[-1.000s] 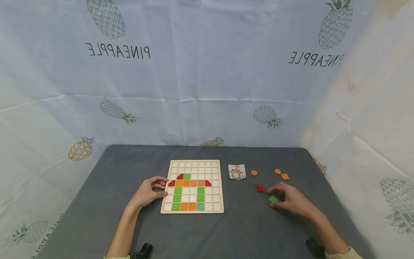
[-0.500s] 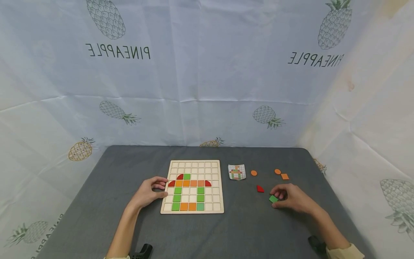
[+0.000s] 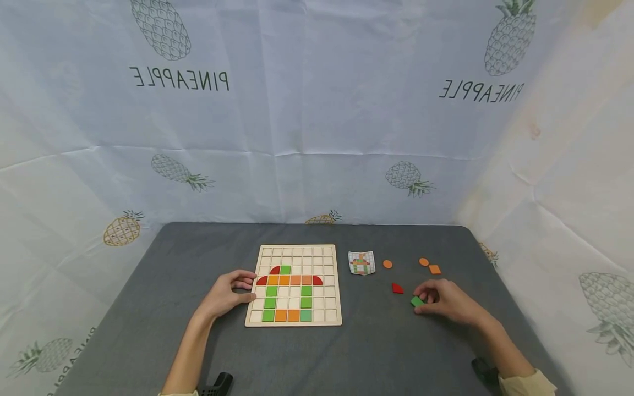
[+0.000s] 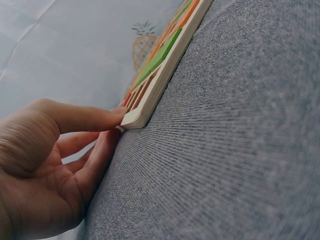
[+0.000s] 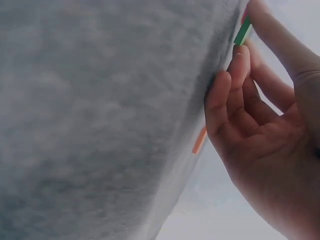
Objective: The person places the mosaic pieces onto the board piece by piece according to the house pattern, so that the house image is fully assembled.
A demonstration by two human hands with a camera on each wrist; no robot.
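Note:
My left hand (image 3: 229,294) rests its thumb and fingertips along the left edge of a wooden grid board (image 3: 327,258); the thumb reaches the rim in the left wrist view. Green, orange and red tiles lie in the board's cells, including a green square (image 3: 285,270) beside a red quarter-circle (image 3: 274,270). To the right of the board, my right hand (image 3: 448,301) pinches a green square tile (image 3: 417,301) between thumb and fingertips, close over the table. The right wrist view shows this tile (image 5: 242,31) edge-on. Nearest to that hand lies a loose red quarter-circle tile (image 3: 398,288).
A small pattern card (image 3: 361,263) lies right of the board. Beyond the right hand are an orange round tile (image 3: 388,264), another orange disc (image 3: 424,262) and an orange square (image 3: 435,269). Pineapple-print cloth (image 3: 297,121) hangs behind the grey table (image 3: 297,357).
My right hand first drew slightly back to the right, its fingers closing in around the green tile. The left hand and the board have stayed put.

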